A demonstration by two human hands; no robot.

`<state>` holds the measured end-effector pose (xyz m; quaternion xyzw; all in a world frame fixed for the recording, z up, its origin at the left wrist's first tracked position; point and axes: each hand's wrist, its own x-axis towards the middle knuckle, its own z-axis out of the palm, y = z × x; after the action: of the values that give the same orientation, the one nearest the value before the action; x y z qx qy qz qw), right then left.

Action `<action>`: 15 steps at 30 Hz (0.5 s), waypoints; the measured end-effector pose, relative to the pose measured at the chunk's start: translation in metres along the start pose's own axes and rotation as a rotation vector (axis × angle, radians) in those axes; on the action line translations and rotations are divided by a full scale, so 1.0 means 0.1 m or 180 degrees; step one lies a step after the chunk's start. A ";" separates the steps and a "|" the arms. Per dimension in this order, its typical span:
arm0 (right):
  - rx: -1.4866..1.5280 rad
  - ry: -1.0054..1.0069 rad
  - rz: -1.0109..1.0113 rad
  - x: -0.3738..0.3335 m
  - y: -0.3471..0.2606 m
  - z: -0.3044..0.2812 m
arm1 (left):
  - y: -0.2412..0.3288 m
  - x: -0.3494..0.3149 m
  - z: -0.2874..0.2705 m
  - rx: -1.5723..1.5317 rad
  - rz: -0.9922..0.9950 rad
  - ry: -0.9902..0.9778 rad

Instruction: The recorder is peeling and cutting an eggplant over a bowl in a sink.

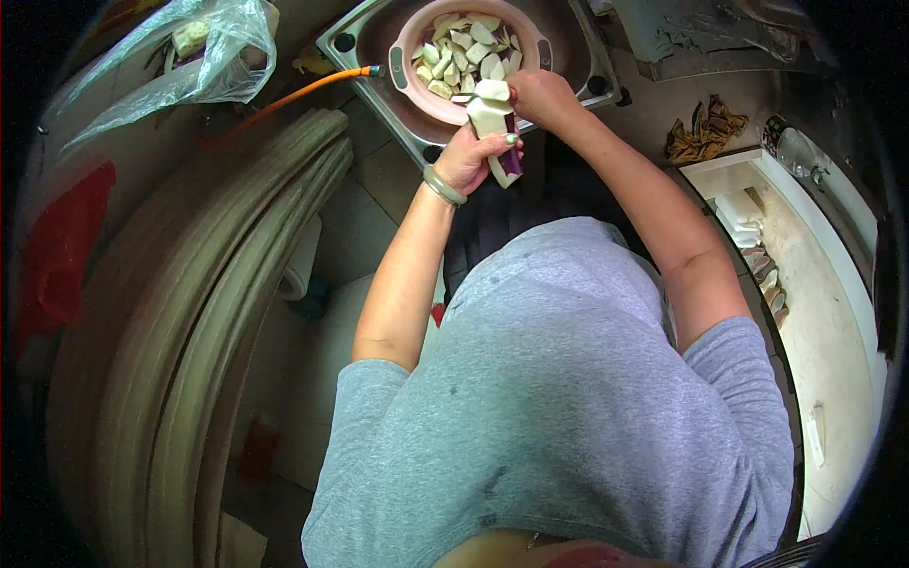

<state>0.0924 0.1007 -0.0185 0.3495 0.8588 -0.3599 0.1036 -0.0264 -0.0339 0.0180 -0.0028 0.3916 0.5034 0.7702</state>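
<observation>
At top centre the left hand (466, 156) grips a half-peeled eggplant (496, 128) at the near rim of the pink bowl (409, 52) of cut pieces; the right hand (540, 97) is closed at its top end, what it holds hidden. Bare floor lies lower left

The round pink plastic basin (409, 59) holding pale cut vegetable pieces (464, 47) sits on the square metal gas stove (352, 38); the orange rubber hose (303, 92) runs left from it; the clear plastic bag (204, 57) lies farther left.
</observation>
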 end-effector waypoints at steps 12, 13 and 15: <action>-0.0201 -0.0137 0.0553 -0.02 0.42 0.07 | -0.02 0.07 -0.09 0.0856 -0.0012 0.1060; -0.0221 -0.0079 0.0269 -0.07 0.25 -0.07 | -0.01 0.08 -0.12 0.1094 -0.0057 0.1173; -0.0137 0.0086 -0.0294 -0.13 0.05 -0.15 | 0.03 0.10 -0.03 0.1451 0.0044 0.1357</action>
<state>0.1068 0.1071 -0.0048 0.3120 0.8829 -0.3409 0.0828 -0.0280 -0.0260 0.0112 0.0671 0.6472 0.3959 0.6480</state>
